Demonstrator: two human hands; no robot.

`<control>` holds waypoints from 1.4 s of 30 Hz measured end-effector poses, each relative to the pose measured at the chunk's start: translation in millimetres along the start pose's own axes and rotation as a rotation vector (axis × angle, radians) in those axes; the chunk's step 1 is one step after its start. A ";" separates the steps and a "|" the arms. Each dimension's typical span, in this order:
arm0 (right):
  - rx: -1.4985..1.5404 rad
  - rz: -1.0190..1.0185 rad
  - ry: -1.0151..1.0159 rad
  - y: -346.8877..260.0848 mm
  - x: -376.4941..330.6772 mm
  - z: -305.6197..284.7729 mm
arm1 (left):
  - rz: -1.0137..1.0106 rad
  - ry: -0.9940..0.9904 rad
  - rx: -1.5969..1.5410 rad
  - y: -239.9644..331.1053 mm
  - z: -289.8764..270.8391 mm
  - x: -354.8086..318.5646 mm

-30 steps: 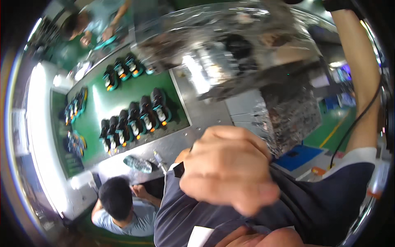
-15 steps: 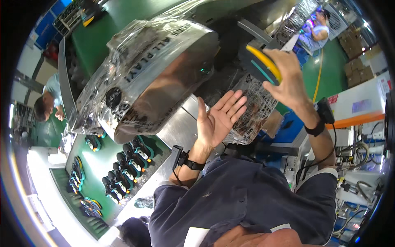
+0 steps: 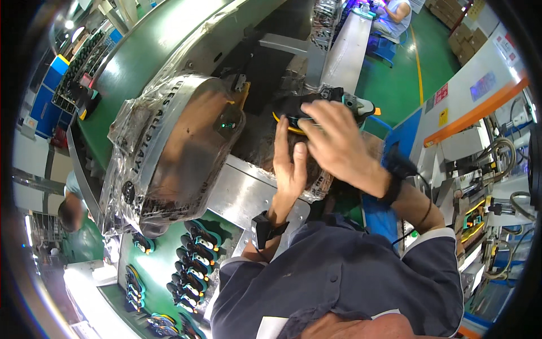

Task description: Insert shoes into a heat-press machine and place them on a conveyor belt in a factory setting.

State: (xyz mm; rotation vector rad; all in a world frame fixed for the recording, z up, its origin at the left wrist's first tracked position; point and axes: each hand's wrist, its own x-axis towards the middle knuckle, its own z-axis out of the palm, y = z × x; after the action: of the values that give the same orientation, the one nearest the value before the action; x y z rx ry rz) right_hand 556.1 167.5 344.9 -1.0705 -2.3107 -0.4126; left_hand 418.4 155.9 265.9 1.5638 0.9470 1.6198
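Observation:
A dark shoe with a yellow edge and teal parts lies crosswise in front of me. A white-and-dark block with an orange tip shows at its right end. My right hand reaches over the shoe from the near side, its fingers on it; blur and the hand itself hide part of the grip. Against the shoe's near left edge, my left hand has its fingers stretched out and its thumb apart. Below both hands is a plastic-wrapped surface.
A rounded metal machine in clear plastic stands to the left. Several shoes line a green surface at lower left. A green belt runs behind. An orange bar and hoses are at right. People sit far right and stand left.
My right hand has brought the shoe lower and turned it crosswise. My left hand, palm up and apart before, now touches it. The view has shifted.

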 end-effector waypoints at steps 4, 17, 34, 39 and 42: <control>0.198 0.101 -0.055 66.4 33.7 -29.4 | -0.006 0.019 0.077 -0.2 4.6 -1.6; 0.520 0.459 0.192 74.0 -51.1 -34.6 | -0.225 0.098 -0.170 13.4 33.2 -13.9; 0.256 1.439 1.044 32.3 -499.6 -368.7 | -0.581 -1.323 -0.595 172.5 493.1 -240.1; -0.095 1.581 1.298 11.4 -597.1 -417.5 | -0.367 -1.562 -0.413 142.5 669.8 -322.8; -0.295 1.718 1.284 4.3 -628.4 -437.3 | -0.200 -1.371 -0.001 87.2 786.3 -371.9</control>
State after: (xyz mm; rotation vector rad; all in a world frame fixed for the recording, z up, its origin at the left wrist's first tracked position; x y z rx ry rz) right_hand 1046.5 -419.8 317.8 -1.6946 0.0899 -0.4341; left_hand 1220.5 -176.4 164.0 1.9466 0.2812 0.1612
